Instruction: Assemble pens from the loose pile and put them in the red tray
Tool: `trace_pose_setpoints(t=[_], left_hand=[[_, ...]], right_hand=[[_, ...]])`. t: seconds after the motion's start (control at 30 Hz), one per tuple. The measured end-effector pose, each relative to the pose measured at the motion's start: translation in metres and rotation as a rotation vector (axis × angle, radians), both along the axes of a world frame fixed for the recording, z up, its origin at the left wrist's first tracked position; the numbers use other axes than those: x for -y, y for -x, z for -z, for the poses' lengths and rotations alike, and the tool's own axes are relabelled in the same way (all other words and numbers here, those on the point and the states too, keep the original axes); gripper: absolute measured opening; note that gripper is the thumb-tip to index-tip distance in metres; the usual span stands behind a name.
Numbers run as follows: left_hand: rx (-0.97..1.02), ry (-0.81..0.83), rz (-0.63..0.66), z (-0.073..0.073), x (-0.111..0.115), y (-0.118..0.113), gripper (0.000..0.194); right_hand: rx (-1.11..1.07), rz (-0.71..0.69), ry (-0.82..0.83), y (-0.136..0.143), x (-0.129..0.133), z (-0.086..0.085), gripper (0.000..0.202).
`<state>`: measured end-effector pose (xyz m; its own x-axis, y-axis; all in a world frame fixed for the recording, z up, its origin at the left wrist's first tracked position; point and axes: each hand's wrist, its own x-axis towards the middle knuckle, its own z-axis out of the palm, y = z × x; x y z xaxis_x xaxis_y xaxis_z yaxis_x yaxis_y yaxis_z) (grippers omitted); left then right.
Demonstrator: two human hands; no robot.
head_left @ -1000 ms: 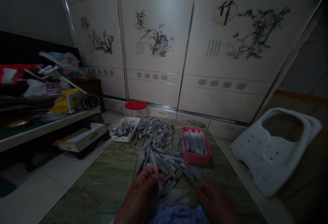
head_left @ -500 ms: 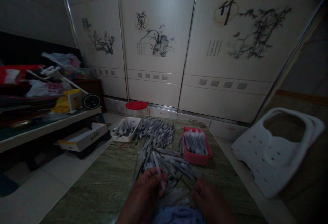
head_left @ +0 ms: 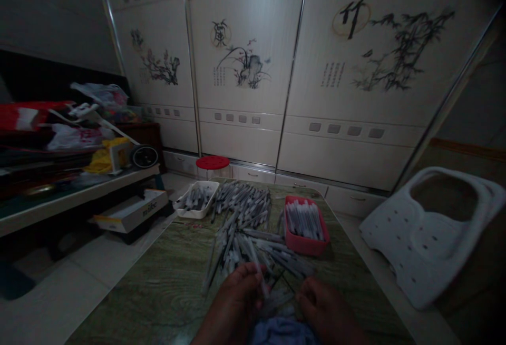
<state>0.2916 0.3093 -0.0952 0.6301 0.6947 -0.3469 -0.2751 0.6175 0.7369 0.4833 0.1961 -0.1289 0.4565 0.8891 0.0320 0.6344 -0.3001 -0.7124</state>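
The light is dim in here, and the table [head_left: 158,287] that the person sits at has a green-grey wood-grain top, its far end crowded with a loose pile of pale pen tubes [head_left: 245,205] that spills toward the person's hands. The left hand [head_left: 242,289] is pinching 1 pale tube [head_left: 256,260] between thumb and fingers, tilted up over the near part of the pile. The right hand [head_left: 322,303] rests low with its fingers curled, near a thin dark stick [head_left: 288,283]; from here I can't tell whether it grips that. Between the wrists a blue cloth [head_left: 282,333] bunches at the near edge. There are 2 containers on the tabletop: a white tray [head_left: 192,214] of tubes lying every which way, left of the pile, and a pink tub [head_left: 305,245] on the right, its tubes lined up neatly side by side. Past the table, a red stool [head_left: 212,163] stands before 3 tall sliding panels [head_left: 241,139] painted with plants and dark characters, with drawers below. A white plastic chair [head_left: 399,250] with a large cut-out leans at the right. Along the left runs a bench [head_left: 81,192] heaped with plastic bags [head_left: 81,137], a yellow bundle [head_left: 100,159] and something with a black wheel [head_left: 145,156]; an open carton [head_left: 136,217] sits beneath, above pale floor tiles [head_left: 90,260].
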Motion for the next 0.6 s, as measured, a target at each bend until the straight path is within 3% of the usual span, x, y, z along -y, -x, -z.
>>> trace_pose_setpoints(t=[0.23,0.43,0.5,0.6], left_hand=[[0.022,-0.027,0.043,0.004,0.004,-0.01,0.027],[0.099,-0.062,0.056,0.007,0.009,-0.014,0.02],[0.127,-0.04,0.047,0.005,0.011,-0.014,0.019],[0.124,0.012,-0.03,-0.002,0.011,-0.012,0.019]], right_hand=[[0.09,-0.188,0.067,0.015,-0.005,0.004,0.011],[0.138,-0.272,0.0,0.024,-0.008,-0.013,0.022],[0.163,-0.254,-0.023,0.024,-0.007,-0.016,0.024],[0.138,-0.1,-0.075,0.021,-0.006,-0.017,0.023]])
